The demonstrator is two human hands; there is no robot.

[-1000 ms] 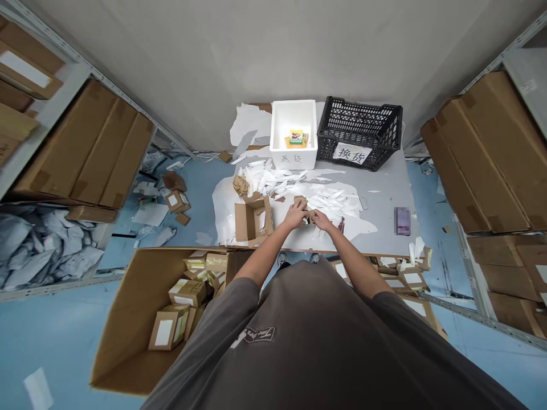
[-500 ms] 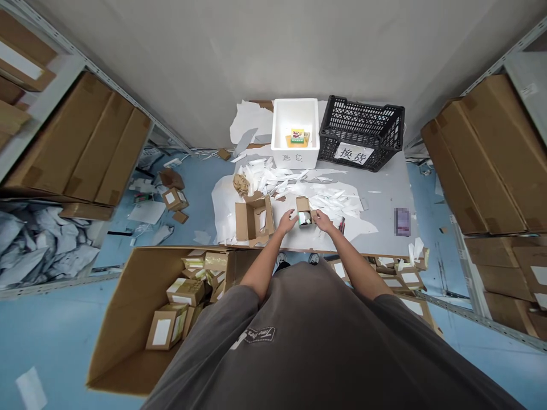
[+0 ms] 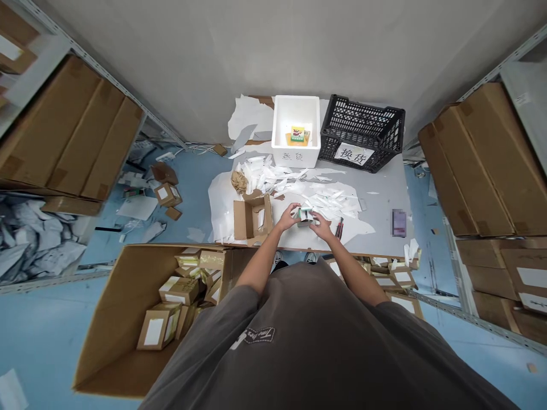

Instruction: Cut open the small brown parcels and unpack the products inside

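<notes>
Holding small boxy white-and-green item (image 3: 305,214) at near side of table (image 3: 384,199), left hand (image 3: 288,217) and right hand (image 3: 322,225) clamped on opposite sides. Half a second ago left hand was off, item sitting in open brown carton. Slim red-and-black tool (image 3: 339,229) right. Open cardboard box (image 3: 253,219) left. Beyond: ragged white paper strips (image 3: 335,199), smooth white bin (image 3: 296,158), black lattice crate (image 3: 384,134).
</notes>
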